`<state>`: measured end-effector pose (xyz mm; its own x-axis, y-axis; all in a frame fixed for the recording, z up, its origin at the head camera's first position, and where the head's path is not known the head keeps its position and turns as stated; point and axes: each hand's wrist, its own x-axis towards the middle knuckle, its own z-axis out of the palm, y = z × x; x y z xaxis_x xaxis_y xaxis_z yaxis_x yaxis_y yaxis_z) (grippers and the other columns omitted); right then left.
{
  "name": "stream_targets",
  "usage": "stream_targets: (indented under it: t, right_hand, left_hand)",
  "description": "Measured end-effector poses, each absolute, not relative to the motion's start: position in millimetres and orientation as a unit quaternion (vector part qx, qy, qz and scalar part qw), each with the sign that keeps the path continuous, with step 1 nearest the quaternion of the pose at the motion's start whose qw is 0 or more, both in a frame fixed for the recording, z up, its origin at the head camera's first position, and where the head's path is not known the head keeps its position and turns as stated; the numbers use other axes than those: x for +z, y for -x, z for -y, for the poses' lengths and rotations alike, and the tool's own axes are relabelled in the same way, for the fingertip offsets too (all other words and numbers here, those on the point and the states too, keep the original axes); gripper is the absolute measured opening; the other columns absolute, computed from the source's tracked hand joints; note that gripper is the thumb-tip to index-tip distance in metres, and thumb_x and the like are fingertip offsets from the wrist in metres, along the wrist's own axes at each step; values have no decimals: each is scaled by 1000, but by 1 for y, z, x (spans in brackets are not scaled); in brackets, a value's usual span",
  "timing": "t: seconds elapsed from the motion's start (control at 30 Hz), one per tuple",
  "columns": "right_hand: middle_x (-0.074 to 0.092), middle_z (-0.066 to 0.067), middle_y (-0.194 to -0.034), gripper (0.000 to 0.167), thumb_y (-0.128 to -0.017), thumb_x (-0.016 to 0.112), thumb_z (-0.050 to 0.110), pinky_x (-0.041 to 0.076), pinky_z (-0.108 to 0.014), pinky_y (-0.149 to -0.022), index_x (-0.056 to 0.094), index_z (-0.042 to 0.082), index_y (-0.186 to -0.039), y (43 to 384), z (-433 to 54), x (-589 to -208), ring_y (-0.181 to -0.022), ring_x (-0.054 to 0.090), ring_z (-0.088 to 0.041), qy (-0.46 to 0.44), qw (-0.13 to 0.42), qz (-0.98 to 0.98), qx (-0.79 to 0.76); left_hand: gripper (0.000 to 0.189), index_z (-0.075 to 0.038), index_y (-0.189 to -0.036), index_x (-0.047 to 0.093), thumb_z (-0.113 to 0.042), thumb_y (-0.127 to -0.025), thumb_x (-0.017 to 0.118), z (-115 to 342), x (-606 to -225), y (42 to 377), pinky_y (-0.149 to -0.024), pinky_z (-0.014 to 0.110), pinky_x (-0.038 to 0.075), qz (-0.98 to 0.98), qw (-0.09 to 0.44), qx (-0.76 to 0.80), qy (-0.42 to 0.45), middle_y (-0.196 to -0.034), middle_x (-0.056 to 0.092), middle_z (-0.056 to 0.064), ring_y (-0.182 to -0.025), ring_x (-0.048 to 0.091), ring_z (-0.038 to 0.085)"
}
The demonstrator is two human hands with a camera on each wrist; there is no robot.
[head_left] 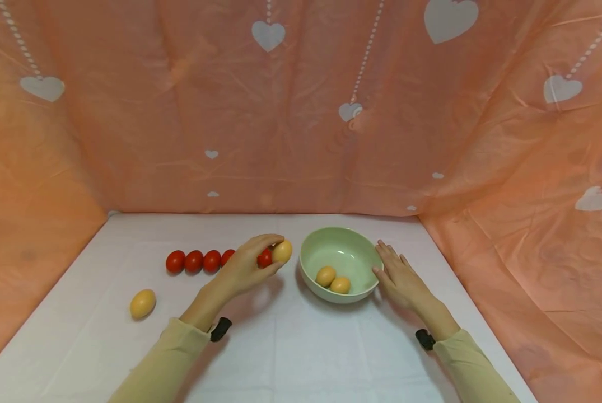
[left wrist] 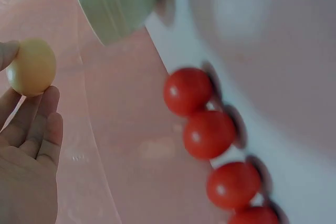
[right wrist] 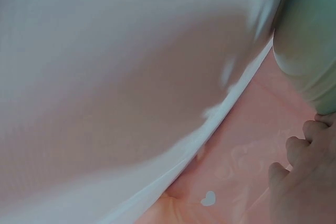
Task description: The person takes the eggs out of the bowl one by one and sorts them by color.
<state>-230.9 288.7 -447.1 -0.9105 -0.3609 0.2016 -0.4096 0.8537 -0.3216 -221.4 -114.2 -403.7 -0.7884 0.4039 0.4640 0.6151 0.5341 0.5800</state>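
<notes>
In the head view my left hand (head_left: 247, 267) pinches a yellow egg (head_left: 282, 252) between thumb and fingers, just left of the green bowl (head_left: 306, 274). The left wrist view shows this egg (left wrist: 34, 67) off the table, with the thumb on one side and fingertips on the other. Two more yellow eggs (head_left: 326, 276) lie together inside the bowl. With fingers extended, my right hand (head_left: 404, 280) rests against the bowl's right side. A row of red tomatoes (head_left: 194, 262) runs behind the left hand, which partly hides it.
Another yellow egg (head_left: 143, 304) lies on the white tablecloth (head_left: 280, 358) at the left, in front of the tomato row. Pink cloth walls (head_left: 301, 168) with pale hearts stand behind the table and along both sides.
</notes>
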Motion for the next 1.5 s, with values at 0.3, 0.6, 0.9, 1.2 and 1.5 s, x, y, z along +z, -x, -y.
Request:
stream_targets:
  t: [0.3,0.6,0.9,1.2,1.5]
  right_hand:
    - [21,-19,-170,64,-113,40,35,15,-66,-123,26,-4,-161,232,-291,-447,-155,20,-46,-200,65,962,176]
    - [23,-20,-170,62,-113,42,32,16,-66,-122,28,-5,-160,230,-292,-446,-154,22,-46,-201,73,960,181]
    - [23,-20,-170,62,-113,41,32,15,-66,-123,27,-5,-161,230,-290,-447,-155,21,-46,-202,71,959,184]
    - [24,-21,-169,62,-113,42,31,17,-67,-122,28,-5,-161,231,-289,-446,-154,23,-47,-207,78,958,184]
    - [24,-20,-169,62,-113,42,33,16,-66,-122,28,-5,-161,229,-287,-447,-154,22,-47,-200,75,958,191]
  left_hand:
    - [49,-10,-134,65,-20,-90,84,155,-407,209,-104,48,52,880,137,-353,286,-136,64,4,-126,60,25]
    - [49,-10,-131,65,-18,-87,87,191,-408,198,-97,46,57,897,124,-315,286,-131,65,2,-114,63,22]
    - [47,-11,-124,67,-11,-82,89,225,-415,187,-90,45,59,905,138,-279,291,-119,66,-2,-104,63,16]
    - [48,-15,-122,70,-18,-79,92,259,-423,172,-91,49,56,922,159,-231,268,-117,69,-4,-107,65,21]
    - [45,-17,-112,75,-19,-72,95,289,-431,164,-88,48,55,927,187,-196,258,-108,74,-8,-101,68,20]
